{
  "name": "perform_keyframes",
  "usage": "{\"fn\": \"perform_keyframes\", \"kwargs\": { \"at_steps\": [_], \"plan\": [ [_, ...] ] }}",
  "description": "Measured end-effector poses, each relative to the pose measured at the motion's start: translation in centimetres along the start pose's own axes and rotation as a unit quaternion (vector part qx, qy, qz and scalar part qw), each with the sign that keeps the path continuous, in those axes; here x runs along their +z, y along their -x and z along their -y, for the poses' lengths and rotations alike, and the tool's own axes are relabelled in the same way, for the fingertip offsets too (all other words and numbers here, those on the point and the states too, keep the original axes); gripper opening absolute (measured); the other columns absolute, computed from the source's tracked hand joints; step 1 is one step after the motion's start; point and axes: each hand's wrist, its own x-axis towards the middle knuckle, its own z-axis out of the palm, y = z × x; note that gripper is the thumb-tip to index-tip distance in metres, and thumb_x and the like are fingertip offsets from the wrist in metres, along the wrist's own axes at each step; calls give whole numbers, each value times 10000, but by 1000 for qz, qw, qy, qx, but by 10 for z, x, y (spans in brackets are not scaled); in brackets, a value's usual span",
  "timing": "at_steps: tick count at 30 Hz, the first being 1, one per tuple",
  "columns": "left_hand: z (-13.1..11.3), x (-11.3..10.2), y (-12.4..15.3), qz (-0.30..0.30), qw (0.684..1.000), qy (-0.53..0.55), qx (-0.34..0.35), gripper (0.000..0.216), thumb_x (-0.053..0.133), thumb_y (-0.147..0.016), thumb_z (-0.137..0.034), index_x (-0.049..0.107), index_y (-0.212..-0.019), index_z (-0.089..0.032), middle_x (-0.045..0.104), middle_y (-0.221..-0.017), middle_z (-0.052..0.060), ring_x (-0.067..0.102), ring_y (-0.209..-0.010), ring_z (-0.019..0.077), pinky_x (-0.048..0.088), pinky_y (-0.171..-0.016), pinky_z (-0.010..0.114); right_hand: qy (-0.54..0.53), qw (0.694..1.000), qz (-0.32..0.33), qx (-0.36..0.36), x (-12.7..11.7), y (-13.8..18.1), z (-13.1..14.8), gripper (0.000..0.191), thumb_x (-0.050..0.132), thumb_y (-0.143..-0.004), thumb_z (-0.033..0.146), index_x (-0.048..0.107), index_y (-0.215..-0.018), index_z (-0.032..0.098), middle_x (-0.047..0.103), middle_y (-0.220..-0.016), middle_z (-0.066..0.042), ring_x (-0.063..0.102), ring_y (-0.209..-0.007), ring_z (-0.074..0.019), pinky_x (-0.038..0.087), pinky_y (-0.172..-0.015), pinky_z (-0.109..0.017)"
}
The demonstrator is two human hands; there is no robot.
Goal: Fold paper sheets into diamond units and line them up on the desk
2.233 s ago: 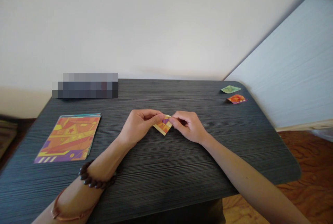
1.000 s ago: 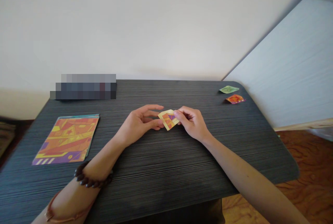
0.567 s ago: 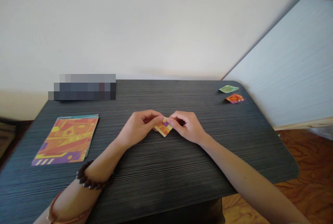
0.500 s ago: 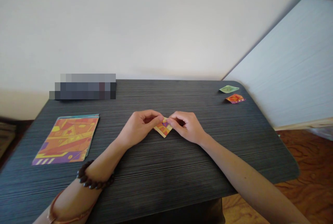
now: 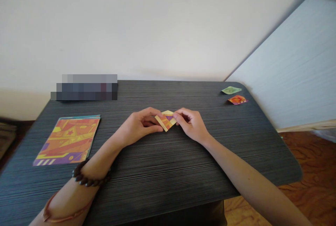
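Observation:
A small piece of folded origami paper [image 5: 166, 121], orange, purple and cream, is between my hands over the middle of the dark table, its lower point toward me. My right hand [image 5: 193, 122] pinches its right corner between thumb and fingers. Around the left corner curl the fingers of my left hand [image 5: 139, 124]; its thumb rests along the lower left edge, lower than the index finger. A pale cream peak of the paper shows at the top. My fingertips behind the paper are hidden.
Patterned orange and purple paper sheets [image 5: 69, 138] lie stacked on the left of the dark table [image 5: 147, 187]. A blurred-out dark object [image 5: 86, 91] stands at the back left. Folded green paper [image 5: 231, 90] and folded orange paper [image 5: 237, 100] sit at the far right.
My left thumb has slid off the paper's face to its lower left edge. The hands have parted slightly, and the paper's cream top now shows. The paper has moved slightly away from me.

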Motion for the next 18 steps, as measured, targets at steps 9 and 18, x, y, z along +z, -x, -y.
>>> {"fn": "perform_keyframes", "kwargs": {
  "at_steps": [9, 18],
  "plan": [
    [2, -8, -1, -72, 976, -205, 31, 262, 670, -743, -409, 680, -881, -186, 707, -866, 20, 631, -752, 162, 477, -708, 270, 1, 996, 21, -86, -14, -4, -4, 306, 608, -820, 331, 588, -1114, 250, 596, -1119, -47, 567, -603, -68, 469, -525, -212],
    [0, -11, 0, -18, 991, -136, 0, 292, 648, -768, -410, 654, -942, -176, 702, -930, 34, 638, -838, 178, 476, -793, 298, 23, 989, 26, -146, -13, -5, -10, 204, 655, -794, 283, 665, -991, 233, 629, -1070, -43, 579, -624, -70, 493, -565, -220]
  ]
}}
